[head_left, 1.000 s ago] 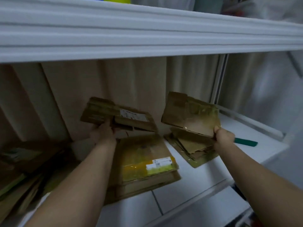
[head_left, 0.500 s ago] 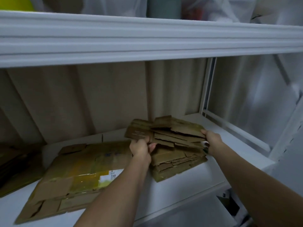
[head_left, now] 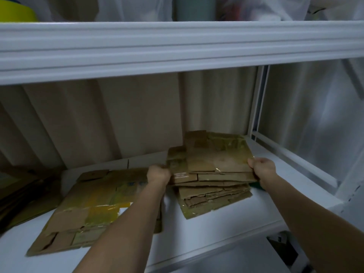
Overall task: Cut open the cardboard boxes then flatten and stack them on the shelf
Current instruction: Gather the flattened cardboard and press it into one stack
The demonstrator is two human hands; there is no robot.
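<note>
A stack of small flattened cardboard boxes [head_left: 211,186] lies on the white shelf [head_left: 226,229], right of centre. My left hand [head_left: 158,174] grips the left edge of the stack's upper pieces, and my right hand [head_left: 262,168] grips their right edge. The top piece [head_left: 214,154] is glossy with tape and tilts up at the back. A larger flattened box [head_left: 86,209] with yellow tape and a white label lies flat to the left. A green object [head_left: 257,185] peeks out under the stack beside my right wrist.
More dark flattened cardboard [head_left: 25,192] is piled at the far left of the shelf. A beige curtain [head_left: 110,119] hangs behind. The upper shelf's white edge [head_left: 177,46] runs overhead, with bags and containers on it. A white rail [head_left: 295,156] bounds the shelf's right side.
Both hands brought the two lifted cardboard pieces together and down onto the right stack. They now grip the stack's upper layers at both edges. The view has shifted right.
</note>
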